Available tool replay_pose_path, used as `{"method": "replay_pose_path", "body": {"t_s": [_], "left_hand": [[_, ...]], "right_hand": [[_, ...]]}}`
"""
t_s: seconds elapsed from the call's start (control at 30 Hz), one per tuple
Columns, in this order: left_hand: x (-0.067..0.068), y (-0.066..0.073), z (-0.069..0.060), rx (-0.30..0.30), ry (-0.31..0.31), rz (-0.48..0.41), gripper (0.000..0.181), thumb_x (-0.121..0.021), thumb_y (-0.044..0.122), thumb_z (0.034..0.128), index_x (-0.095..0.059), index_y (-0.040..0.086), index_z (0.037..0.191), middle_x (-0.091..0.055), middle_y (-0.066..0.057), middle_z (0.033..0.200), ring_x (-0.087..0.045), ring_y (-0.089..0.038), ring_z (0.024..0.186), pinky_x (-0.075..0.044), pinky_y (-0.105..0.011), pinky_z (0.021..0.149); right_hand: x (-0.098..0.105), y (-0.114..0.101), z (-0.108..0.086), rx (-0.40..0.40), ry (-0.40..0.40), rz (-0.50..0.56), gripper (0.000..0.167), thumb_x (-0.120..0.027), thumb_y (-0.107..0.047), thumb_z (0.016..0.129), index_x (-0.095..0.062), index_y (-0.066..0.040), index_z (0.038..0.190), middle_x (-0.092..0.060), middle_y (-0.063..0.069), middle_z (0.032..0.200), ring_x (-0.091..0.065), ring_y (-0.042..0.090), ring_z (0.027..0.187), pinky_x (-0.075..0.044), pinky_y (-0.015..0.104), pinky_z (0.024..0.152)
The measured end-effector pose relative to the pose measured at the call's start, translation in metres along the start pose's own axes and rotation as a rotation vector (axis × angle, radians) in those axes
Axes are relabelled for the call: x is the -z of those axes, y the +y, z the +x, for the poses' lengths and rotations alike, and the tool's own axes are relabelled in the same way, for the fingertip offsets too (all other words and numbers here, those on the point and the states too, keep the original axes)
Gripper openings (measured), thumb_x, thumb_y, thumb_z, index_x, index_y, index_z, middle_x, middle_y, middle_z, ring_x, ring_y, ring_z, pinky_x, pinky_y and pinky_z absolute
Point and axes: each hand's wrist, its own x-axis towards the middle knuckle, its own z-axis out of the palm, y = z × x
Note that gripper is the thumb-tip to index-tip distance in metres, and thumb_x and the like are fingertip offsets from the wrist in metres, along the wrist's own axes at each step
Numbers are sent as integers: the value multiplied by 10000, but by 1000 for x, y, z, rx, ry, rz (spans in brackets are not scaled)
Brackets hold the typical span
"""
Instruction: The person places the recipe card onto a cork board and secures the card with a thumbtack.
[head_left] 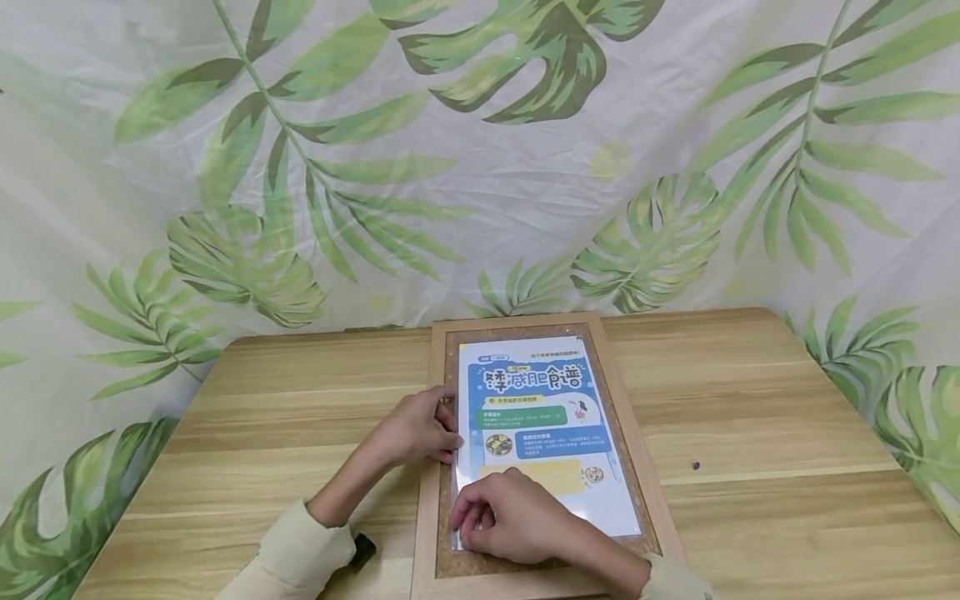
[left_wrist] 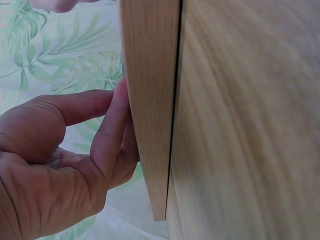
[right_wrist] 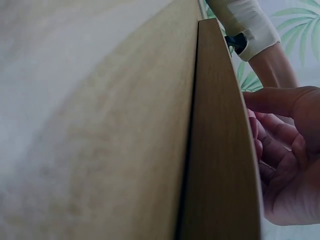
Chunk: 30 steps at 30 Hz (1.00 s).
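Observation:
A printed poster [head_left: 536, 375] in a clear sleeve lies on a wood-framed cork board [head_left: 618, 458]. It has a blue heading band and pale text boxes. My left hand [head_left: 420, 425] has its thumb and bent fingers together at the poster's left edge, about halfway down. At the poster's lower left corner, my right hand [head_left: 513, 517] has curled fingers and seems to pinch the edge. The side-on wrist views show the left hand [left_wrist: 55, 160] and right hand [right_wrist: 292, 155] at the board's face. The frame hides the exact contact.
The board lies on a wood-grain table [head_left: 765, 417]. A small dark purple piece [head_left: 695, 465] sits on the table to its right. Beside the left sleeve is a black object [head_left: 363, 551]. A leaf-print cloth [head_left: 510, 183] hangs behind the table.

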Motion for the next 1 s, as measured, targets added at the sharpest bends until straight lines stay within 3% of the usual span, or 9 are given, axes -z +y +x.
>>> {"method": "replay_pose_path", "body": {"t_s": [0.6, 1.0], "left_hand": [[0, 3, -2, -3, -6, 10, 744, -774, -136, 878, -438, -108, 1542, -680, -155, 931, -733, -197, 652, -687, -331, 624], [1, 2, 1, 12, -6, 19, 758, -778, -127, 882, -430, -94, 1555, -677, -156, 943, -733, -200, 657, -687, -333, 620]], "right_hand": [[-3, -8, 6, -70, 83, -115, 193, -817, -65, 831, -795, -252, 875, -680, -237, 711, -560, -107, 630, -481, 111, 624], [-3, -9, 5, -84, 69, -115, 199, -821, -79, 837, -798, -268, 895, -677, -241, 718, -558, -96, 604, -477, 124, 605]]}}
